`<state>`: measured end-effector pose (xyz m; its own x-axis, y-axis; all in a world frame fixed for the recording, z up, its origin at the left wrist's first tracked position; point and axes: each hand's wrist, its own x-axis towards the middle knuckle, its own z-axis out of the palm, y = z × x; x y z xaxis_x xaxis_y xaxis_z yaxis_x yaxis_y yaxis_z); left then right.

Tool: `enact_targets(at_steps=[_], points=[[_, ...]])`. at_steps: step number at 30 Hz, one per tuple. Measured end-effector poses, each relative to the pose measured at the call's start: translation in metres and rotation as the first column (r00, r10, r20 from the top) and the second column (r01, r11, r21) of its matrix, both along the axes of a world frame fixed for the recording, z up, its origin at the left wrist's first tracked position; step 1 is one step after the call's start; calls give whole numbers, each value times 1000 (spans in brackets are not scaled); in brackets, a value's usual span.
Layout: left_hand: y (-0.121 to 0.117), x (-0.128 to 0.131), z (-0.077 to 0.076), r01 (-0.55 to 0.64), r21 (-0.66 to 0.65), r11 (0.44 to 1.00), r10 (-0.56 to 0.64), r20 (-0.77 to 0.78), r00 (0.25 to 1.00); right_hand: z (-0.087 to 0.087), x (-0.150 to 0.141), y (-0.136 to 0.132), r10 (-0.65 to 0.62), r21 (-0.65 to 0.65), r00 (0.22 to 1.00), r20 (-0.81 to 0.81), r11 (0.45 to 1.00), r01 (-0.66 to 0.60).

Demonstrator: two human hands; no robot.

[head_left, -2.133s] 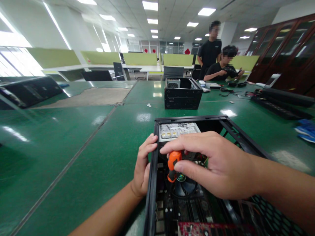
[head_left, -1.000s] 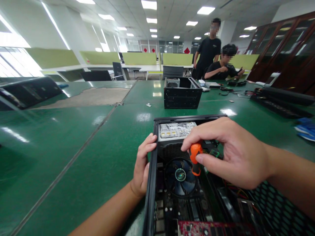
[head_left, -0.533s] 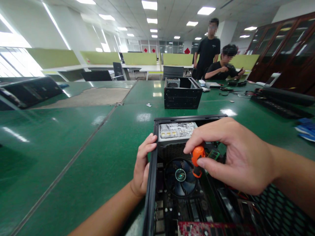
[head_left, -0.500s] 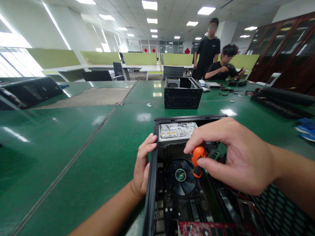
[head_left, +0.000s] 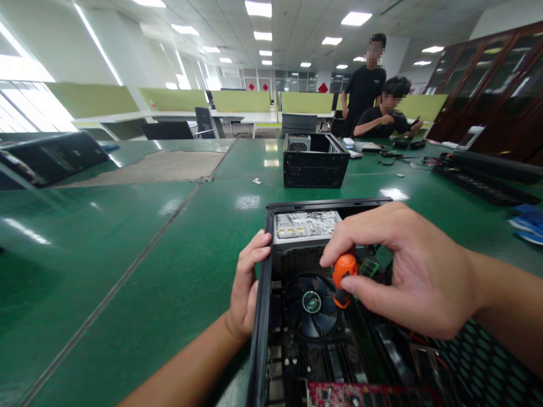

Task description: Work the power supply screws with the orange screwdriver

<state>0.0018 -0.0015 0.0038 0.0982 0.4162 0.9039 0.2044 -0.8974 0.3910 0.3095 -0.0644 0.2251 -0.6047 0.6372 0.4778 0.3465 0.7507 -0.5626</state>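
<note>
We judge screwdriving in hand: right hand (head_left: 428, 274) clamped on the screwdriver (head_left: 344, 270) near the fan (head_left: 311, 302); left hand (head_left: 246, 288) against the case (head_left: 261, 339), grip unclear. Next turn needs steadiness.

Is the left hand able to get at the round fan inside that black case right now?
Probably: the left hand is outside the case, whose open top leaves a way over the rim to the fan. The right hand, holding an orange-and-black tool, might crowd it.

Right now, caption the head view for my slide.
Right hand grips an orange screwdriver; left hand holds the computer case.
</note>
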Motion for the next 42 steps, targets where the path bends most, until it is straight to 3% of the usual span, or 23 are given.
enact_targets(at_steps=[8,16,19,24,29,32,37,42], points=[[0,1,4,11,25,1000,-11,-11,1000,-4,1,4,31,71,999,-22,997,-29],[-1,3,5,12,22,1000,-12,-6,1000,-2,2,3,13,36,1000,-7,999,-13],[-1,3,6,17,20,1000,-17,1,1000,0,3,2,15,-28,1000,-1,1000,-15],[1,1,4,16,13,1000,-16,9,1000,11,-3,1,23,-276,997,78,961,0],[1,0,2,26,9,1000,-26,8,1000,4,-1,6,61,-329,996,-58,941,-77],[1,0,1,26,5,1000,-26,19,999,2,4,9,47,-255,999,-7,966,-47],[2,-1,-1,20,-17,1000,-20,31,999,11,7,12,98,-70,994,56,993,-94],[0,-1,1,8,-4,1000,-8,23,1000,10,10,12,-168,103,985,-46,980,172]])
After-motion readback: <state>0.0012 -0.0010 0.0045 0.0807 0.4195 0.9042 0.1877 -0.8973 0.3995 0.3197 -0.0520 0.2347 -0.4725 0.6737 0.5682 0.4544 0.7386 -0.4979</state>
